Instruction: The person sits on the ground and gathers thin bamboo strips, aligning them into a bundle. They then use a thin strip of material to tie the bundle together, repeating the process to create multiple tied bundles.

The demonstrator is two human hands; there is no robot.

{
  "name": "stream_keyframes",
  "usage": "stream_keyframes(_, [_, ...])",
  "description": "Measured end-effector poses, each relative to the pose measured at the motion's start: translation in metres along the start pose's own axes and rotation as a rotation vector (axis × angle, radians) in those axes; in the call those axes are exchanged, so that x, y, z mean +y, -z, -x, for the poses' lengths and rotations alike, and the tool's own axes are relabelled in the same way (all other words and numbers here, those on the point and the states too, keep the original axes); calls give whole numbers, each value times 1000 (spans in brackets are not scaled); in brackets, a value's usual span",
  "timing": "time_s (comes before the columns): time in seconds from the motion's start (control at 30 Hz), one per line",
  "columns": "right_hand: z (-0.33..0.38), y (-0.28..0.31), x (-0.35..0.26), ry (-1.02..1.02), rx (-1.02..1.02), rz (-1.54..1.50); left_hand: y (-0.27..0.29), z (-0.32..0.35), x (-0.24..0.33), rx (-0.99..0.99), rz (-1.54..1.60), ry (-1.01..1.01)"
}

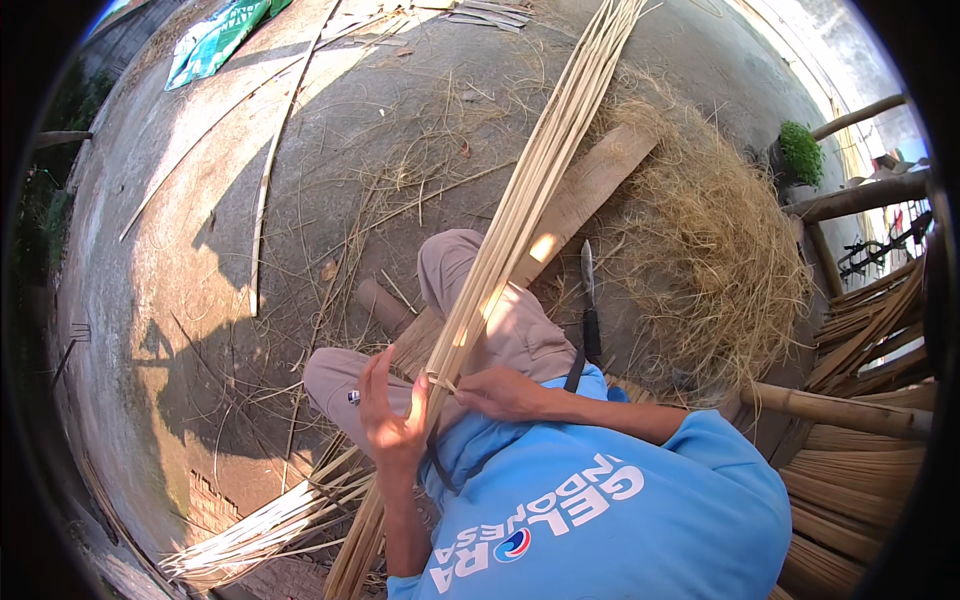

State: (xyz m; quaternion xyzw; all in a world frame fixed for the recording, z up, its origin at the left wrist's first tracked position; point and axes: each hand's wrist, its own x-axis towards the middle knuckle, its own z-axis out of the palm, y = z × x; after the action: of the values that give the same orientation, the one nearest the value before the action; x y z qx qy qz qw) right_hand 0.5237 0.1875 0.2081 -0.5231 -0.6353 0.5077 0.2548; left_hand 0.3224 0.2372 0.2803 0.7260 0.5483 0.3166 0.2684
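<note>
A long bundle of thin bamboo strips (530, 200) slants from the top of the view down across my lap. A narrow tie strip (440, 382) goes around it near my hands. My right hand (497, 393) is closed at the bundle's right side, pinching the end of this tie. On the other side my left hand (388, 420) has its fingers stretched up and apart, its thumb against the bundle by the tie. Under the bundle lies a wooden plank (595, 185). A knife (590, 320) with a black handle rests on the ground right of my leg.
A large heap of bamboo shavings (710, 250) lies to the right. Loose pale strips (275, 525) spread at the lower left. Stacked split bamboo (860, 490) and a bamboo pole (840, 411) stand close at the right. A long strip (268, 190) lies on the concrete ground ahead.
</note>
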Motion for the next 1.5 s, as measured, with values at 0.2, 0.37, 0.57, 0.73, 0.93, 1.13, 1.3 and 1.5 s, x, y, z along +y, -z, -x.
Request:
stream_keyframes(0.2, [-61,79,74,-397,751,-590,97,101,-9,-584,-556,448])
stream_keyframes(0.37, [-125,118,149,-284,847,-1356,104,109,0,-631,-528,704])
stream_keyframes(0.57, [-144,152,113,18,631,-1713,87,133,-26,-263,-772,421])
stream_keyframes(0.73, [-148,136,30,-55,776,-1399,101,168,-81,-146,-769,361])
stream_keyframes(0.93, [-148,169,24,-12,856,-1282,65,148,-92,-41,-663,262])
stream_keyframes(1.13, [-157,192,27,-46,853,-1171,37,148,-92,-64,-623,271])
stream_keyframes(1.3, [-154,172,22,-74,769,-1208,38,178,-108,-22,-631,317])
stream_keyframes(1.5, [-145,184,11,-90,802,-1262,21,183,-100,-36,-599,379])
